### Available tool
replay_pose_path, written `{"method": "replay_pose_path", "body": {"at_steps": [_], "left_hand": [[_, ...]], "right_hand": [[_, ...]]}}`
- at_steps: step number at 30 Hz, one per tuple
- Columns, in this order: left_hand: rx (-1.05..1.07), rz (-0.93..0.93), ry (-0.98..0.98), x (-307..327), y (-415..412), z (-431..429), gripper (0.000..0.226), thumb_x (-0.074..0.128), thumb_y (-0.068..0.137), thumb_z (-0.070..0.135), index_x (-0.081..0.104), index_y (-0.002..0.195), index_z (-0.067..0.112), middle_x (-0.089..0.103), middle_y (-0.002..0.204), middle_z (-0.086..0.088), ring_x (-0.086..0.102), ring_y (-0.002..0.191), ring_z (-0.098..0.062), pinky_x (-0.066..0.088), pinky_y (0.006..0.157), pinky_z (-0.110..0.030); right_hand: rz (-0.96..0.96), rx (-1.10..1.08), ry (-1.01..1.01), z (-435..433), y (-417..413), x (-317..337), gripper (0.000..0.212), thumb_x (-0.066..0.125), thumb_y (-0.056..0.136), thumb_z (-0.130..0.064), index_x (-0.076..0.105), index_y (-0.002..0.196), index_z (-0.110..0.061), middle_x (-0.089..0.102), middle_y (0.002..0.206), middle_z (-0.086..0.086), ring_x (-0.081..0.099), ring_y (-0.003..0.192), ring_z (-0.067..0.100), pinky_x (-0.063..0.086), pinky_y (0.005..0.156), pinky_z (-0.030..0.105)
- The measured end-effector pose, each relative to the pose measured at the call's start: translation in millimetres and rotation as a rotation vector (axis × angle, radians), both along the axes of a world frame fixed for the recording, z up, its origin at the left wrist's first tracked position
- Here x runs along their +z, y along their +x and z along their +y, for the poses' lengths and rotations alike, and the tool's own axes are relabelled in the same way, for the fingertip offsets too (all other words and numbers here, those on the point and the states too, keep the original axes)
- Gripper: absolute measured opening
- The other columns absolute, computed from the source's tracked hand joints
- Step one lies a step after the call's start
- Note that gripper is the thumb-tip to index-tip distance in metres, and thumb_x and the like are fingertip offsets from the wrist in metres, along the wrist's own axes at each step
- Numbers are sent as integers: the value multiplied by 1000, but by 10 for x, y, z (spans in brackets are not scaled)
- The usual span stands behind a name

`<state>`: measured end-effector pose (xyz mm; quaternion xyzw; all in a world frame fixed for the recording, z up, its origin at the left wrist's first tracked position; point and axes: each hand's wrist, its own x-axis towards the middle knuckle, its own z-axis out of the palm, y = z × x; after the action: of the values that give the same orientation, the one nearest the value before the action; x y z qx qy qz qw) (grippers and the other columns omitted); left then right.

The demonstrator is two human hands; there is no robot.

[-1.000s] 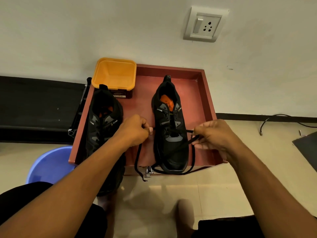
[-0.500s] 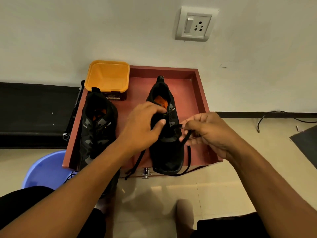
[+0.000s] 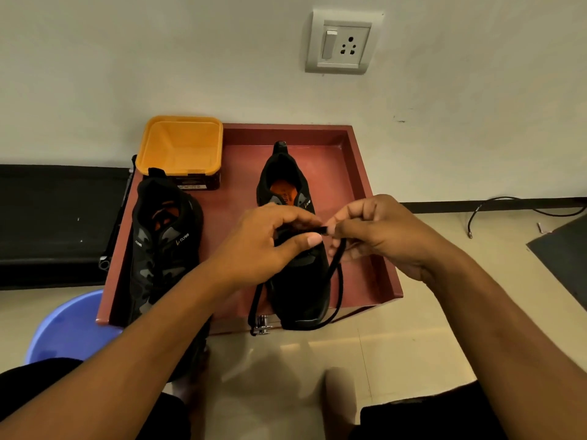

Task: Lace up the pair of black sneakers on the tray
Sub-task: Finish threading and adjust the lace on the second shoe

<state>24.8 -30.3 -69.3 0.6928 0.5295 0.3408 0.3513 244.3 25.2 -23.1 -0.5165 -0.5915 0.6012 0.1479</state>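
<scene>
Head view: the right hand [image 3: 381,236] pinches the black lace [image 3: 320,230] near its tip, directly over the sneaker [image 3: 298,296] that stands on the red tray [image 3: 359,185]. From that grip the lace drops nearward and loops round the toe. The left hand [image 3: 266,249] curls thumb and forefinger around the tip just beside that grip; whether they press it I cannot tell. The second sneaker [image 3: 162,249] stands well left of both grips, on the same tray.

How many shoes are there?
2. Left shoe along the tray's left edge; right shoe mid-tray, under the left hand and right hand holding its lace.
</scene>
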Motion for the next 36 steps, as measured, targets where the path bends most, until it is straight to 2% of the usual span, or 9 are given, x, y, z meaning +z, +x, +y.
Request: {"method": "replay_pose_path", "body": {"at_steps": [3, 5, 10, 12, 16, 21, 27, 32, 36], "left_hand": [[15, -4, -37, -13, -43, 50, 9, 74, 94, 20, 79, 88, 23, 73, 72, 10, 70, 77, -10, 58, 79, -41], [24, 8, -71, -38, -186, 101, 11, 74, 94, 17, 81, 87, 23, 72, 69, 8, 71, 75, -9, 59, 81, -46], [-52, -109, -147, 4, -98, 54, 14, 75, 93, 20, 80, 103, 12, 77, 81, 6, 73, 84, -4, 54, 79, -18], [-65, -68, -132, 33, -72, 56, 10, 73, 94, 17, 80, 95, 10, 76, 76, 6, 72, 82, -4, 54, 83, -22], [-95, 65, -280, 47, -362, 81, 14, 70, 97, 18, 80, 87, 18, 74, 71, 3, 71, 75, -8, 57, 75, -30], [-151, -46, -321, 67, -166, 0, 12, 75, 92, 20, 80, 94, 8, 77, 77, 1, 66, 67, 3, 46, 64, -11], [-195, 80, -379, 41, -377, 38, 7, 77, 92, 20, 79, 88, 14, 76, 73, 0, 71, 72, -12, 49, 69, -16], [-146, -87, -365, 69, -276, 13, 13, 77, 91, 18, 79, 99, 8, 78, 83, -4, 72, 76, -7, 48, 68, -10], [-157, -61, -344, 21, -226, 51, 6, 74, 93, 10, 79, 94, 8, 77, 77, -5, 75, 81, -19, 55, 79, -20]], "right_hand": [[15, 16, -31, 21, 14, -10, 9, 68, 97, -3, 75, 99, 3, 76, 85, 18, 76, 78, 25, 62, 66, 28], [-11, -13, -28, 69, 108, 4, 9, 69, 96, 0, 75, 100, 4, 76, 86, 20, 76, 75, 23, 61, 64, 26], [-11, 24, -6, 37, 46, -40, 10, 68, 97, -3, 75, 101, 3, 77, 84, 17, 75, 73, 22, 57, 60, 21], [-1, 85, -36, 13, -12, -56, 12, 69, 96, -3, 74, 103, 5, 77, 86, 20, 75, 72, 21, 57, 60, 21], [-69, 88, -47, 92, 165, -26, 8, 70, 94, 0, 75, 99, 3, 77, 87, 21, 77, 75, 26, 60, 61, 26], [-54, 149, -74, 39, 80, -99, 9, 69, 95, 0, 75, 101, 4, 77, 87, 21, 77, 77, 27, 60, 62, 26], [-107, 192, -90, 115, 172, -94, 8, 70, 94, -1, 76, 100, 3, 77, 89, 21, 77, 82, 31, 66, 71, 37], [-51, 204, -79, 57, 60, -133, 11, 71, 94, -3, 75, 102, 3, 77, 89, 22, 77, 82, 32, 65, 71, 37], [-46, 259, -86, 67, 15, -136, 13, 72, 94, -5, 75, 105, 2, 78, 93, 20, 77, 81, 29, 65, 72, 34]]}}
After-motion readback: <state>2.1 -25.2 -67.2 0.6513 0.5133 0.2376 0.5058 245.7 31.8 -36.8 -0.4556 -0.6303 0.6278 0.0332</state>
